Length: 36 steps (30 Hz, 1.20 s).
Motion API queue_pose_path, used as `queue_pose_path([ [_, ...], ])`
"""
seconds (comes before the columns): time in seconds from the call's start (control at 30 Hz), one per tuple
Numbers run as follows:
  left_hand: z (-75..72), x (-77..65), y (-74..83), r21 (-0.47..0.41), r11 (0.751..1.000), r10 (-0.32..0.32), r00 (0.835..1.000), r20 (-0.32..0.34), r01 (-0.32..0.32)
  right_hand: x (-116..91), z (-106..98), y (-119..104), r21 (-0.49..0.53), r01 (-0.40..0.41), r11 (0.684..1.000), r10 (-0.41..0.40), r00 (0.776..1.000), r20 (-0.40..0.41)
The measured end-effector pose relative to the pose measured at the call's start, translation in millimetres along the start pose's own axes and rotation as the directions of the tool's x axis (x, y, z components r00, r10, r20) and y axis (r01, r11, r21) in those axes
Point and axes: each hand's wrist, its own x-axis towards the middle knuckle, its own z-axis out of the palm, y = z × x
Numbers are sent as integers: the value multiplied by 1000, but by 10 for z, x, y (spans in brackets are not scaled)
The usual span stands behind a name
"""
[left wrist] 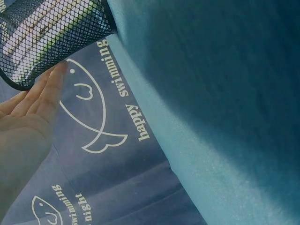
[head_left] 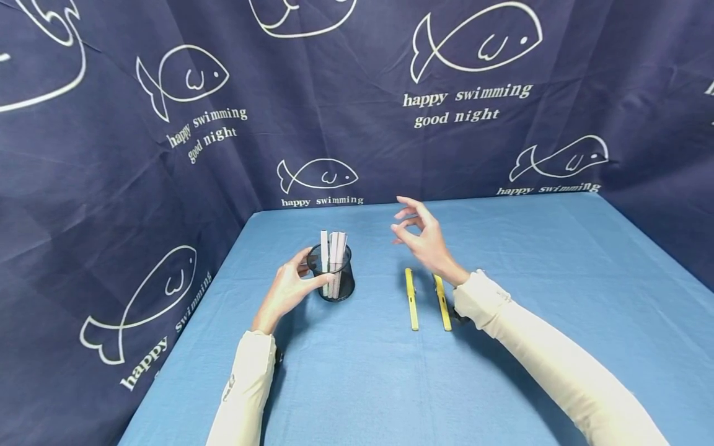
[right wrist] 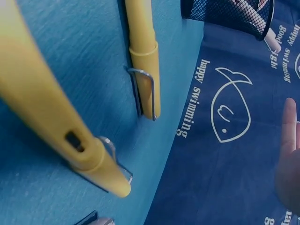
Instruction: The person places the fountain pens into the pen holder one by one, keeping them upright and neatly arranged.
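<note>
Left hand [head_left: 287,287]: grip round mesh cup [head_left: 347,279] | right hand [head_left: 427,240]: raised beyond yellow pens [head_left: 411,300], grip loosely parted

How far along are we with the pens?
Apparently done: the pale pens stand in the mesh cup. In hand: the left hand holds that cup; the right hand hovers empty. Likely remaining: two yellow pens lying on the table.

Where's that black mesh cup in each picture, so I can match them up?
Head: mesh cup slightly left of and below centre.
Left wrist: mesh cup in the upper left corner.
Right wrist: mesh cup at the top, right of centre.
Shared landmark: navy fish-print cloth.
</note>
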Motion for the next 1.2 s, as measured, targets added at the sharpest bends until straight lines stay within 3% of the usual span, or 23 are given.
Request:
queue_pose_path([
  [0.33,-4,2,-3,1,1000,-7,1000,5,7,-42,-150,40,-24,18,1000,-19,999,-33],
  [0.73,-1,-4,14,-2,1000,-11,1000,8,11,-111,-343,59,9,-26,1000,26,997,-66],
  [1.2,6,-3,-4,-2,1000,-6,1000,1,6,-171,-507,42,-19,-23,1000,21,996,-85],
])
